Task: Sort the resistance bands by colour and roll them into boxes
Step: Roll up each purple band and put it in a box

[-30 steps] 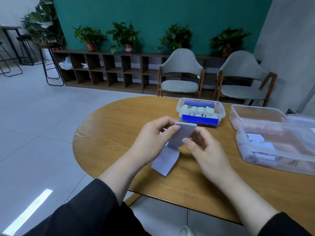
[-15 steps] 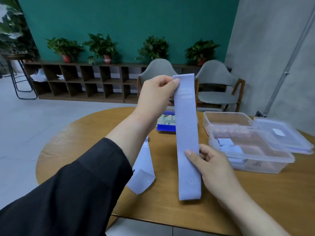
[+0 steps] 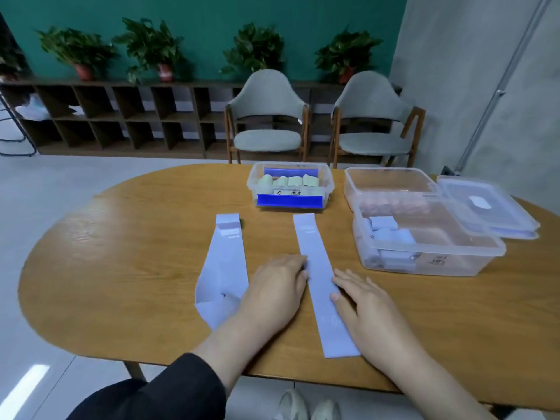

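Lavender band [image 3: 321,277] flat on tabletop [image 3: 121,268], running 12 to 6 between both hands; left hand [image 3: 277,287] at its 9 o'clock edge, fingers loosely bent, touching; right hand [image 3: 362,301] at 3 o'clock, fingers straight, flat, thumb on edge; second lavender band [image 3: 222,268] at 9; box of pale rolls [image 3: 289,184] at 12; clear box with lavender rolls [image 3: 424,234] at 2

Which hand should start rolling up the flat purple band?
Probably the right hand: it lies beside the purple band's near half, closer to the end by the table edge. The left hand touches it farther up.
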### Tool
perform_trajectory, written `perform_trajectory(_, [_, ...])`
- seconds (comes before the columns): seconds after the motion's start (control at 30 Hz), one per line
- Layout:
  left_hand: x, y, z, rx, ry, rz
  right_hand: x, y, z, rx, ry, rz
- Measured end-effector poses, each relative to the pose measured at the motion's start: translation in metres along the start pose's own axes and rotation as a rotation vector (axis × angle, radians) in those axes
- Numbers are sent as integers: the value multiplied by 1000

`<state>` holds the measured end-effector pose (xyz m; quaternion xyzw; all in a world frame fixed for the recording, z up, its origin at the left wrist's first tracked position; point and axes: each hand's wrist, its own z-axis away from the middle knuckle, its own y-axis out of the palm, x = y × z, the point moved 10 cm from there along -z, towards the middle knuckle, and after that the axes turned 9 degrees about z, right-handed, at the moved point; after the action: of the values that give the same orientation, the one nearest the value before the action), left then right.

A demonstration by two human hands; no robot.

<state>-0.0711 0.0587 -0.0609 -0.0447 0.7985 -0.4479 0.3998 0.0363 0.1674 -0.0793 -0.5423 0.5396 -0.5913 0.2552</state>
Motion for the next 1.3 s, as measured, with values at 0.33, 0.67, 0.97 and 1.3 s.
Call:
perform_trajectory(0.33, [-24, -11, 28, 0, 127, 212, 22, -36, 32, -48, -287, -236])
perform_trajectory(0.67, [-42, 0, 78, 335, 357, 50, 34, -11, 46, 83, -507, -28])
perform_trajectory(0.97, [-42, -2, 77, 268, 352, 71, 38, -15, 43, 1, -468, 32])
perform_trajectory(1.3, [-41, -3, 77, 241, 342, 54, 42, -14, 46, -17, -487, 109])
